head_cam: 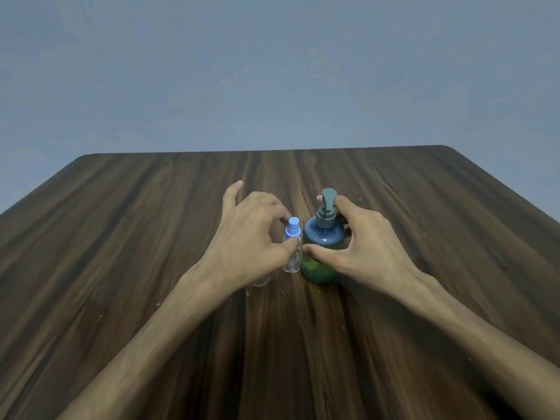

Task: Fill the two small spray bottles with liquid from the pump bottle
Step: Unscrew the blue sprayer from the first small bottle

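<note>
A green pump bottle (321, 259) with a grey-blue pump head stands upright at the middle of the wooden table (121, 237). My right hand (363, 247) wraps around it, thumb on its front and fingers behind. Touching its left side stands a small clear spray bottle (292, 259) with a light blue spray top. My left hand (251, 237) pinches this bottle near its neck between thumb and fingers. The clear base of a second small bottle (261, 281) peeks out below my left hand; the rest of it is hidden.
The dark wooden table stretches wide on both sides, with its far edge (272, 151) against a plain grey-blue wall. A few small pale specks lie on the wood near my left wrist.
</note>
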